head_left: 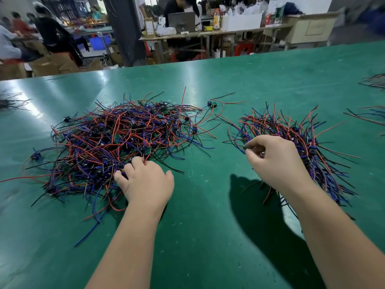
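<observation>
Green matting covers the counter, and two heaps of red, blue and black wires lie on it, each wire ending in a small dark part. The left hand rests at the near edge of the tangled heap, which spreads ahead of it and out to its left. Its fingers are curled down into the strands and grip a few of them, and the thumb lies on the bare matting beside them. The right hand hovers over the near left part of the combed heap, whose wires fan out ahead of this hand and to its right. Its fingers are curled inward with thumb and forefinger close together; something small glints between them, but whether they pinch it cannot be told. Ahead of the gap between the two hands, a single loose lead with a blue part lies apart from both heaps.
</observation>
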Demonstrator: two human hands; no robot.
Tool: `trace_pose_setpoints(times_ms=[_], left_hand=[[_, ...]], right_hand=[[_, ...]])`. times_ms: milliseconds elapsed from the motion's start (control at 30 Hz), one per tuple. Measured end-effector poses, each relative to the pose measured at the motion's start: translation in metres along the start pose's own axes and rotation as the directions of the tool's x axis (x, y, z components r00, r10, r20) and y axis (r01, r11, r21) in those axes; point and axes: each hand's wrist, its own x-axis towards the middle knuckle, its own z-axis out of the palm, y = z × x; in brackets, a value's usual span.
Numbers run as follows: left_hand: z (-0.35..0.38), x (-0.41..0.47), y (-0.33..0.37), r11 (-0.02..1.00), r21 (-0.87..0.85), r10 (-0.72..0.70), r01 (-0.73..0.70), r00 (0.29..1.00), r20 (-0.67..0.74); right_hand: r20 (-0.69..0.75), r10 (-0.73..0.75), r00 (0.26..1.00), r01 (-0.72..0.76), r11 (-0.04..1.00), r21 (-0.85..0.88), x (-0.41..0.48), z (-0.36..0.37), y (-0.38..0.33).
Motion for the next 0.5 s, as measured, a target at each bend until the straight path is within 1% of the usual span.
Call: trace_pose_setpoints(times_ms=[100,167,233,300,367,400,467,500], left_hand=[[0.001,0.0,-0.001,1.0,-0.001,-0.018,0.018,1.0,-0.006],[0.001,-0.001,0.001,0.999,-0.039,-0.019,0.017,0.999,-0.03],[-0.001,-0.002,0.003,0.992,-0.125,-0.016,0.005,0.996,-0.092],[-0.004,-0.002,0.005,0.971,-0.236,-0.019,-0.027,0.981,-0.192],[-0.008,-0.004,0.007,0.929,-0.355,-0.014,-0.102,0.951,-0.309],[-0.011,-0.006,0.009,0.894,-0.417,-0.004,-0.161,0.93,-0.367],[-0.018,-0.011,0.015,0.788,-0.521,0.051,-0.328,0.878,-0.476],[-0.023,-0.014,0.019,0.71,-0.552,0.106,-0.436,0.842,-0.529]], right_hand=[[0.011,0.002,1.0,-0.002,1.0,0.003,-0.001,0.001,-0.002],[0.008,0.003,1.0,-0.003,1.0,0.011,-0.001,0.001,-0.002],[0.001,-0.001,1.0,0.001,1.0,0.012,-0.001,0.001,-0.001],[-0.012,-0.007,1.0,0.007,1.0,0.024,0.0,0.001,0.0],[-0.037,-0.017,0.999,0.019,0.998,0.053,0.0,0.002,0.0],[-0.05,-0.023,0.998,0.027,0.997,0.071,0.0,0.003,-0.001],[-0.031,-0.003,1.0,0.008,0.986,0.164,0.001,0.004,-0.004],[0.026,0.028,0.999,-0.034,0.963,0.269,0.001,0.004,-0.006]])
